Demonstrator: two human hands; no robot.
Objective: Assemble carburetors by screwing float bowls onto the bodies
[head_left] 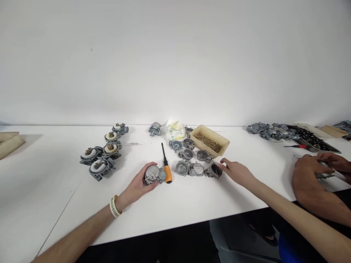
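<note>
From far away, I am holding a grey part in my left hand, near the front edge of the worktop. My fingers and thumb are hugging its sides, maybe to leave its round top bare. I can't tell if it is resting or lifted.

The driver is lying right beside it. Its orange handle is pointing to the front edge, so I guess it is easy to grab.

My right hand is reaching to a cup at the front right of the bunch. My fingers are bending at its rim, but I can't tell if they are gripping. The other cups are sitting close together, maybe to be in reach.

Behind, nearer the back edge, a tub is holding screws, likely so they aren't rolling away.

Towards the left edge, more parts are sitting with white rings up, perhaps to save the rings from rubbing.
</note>
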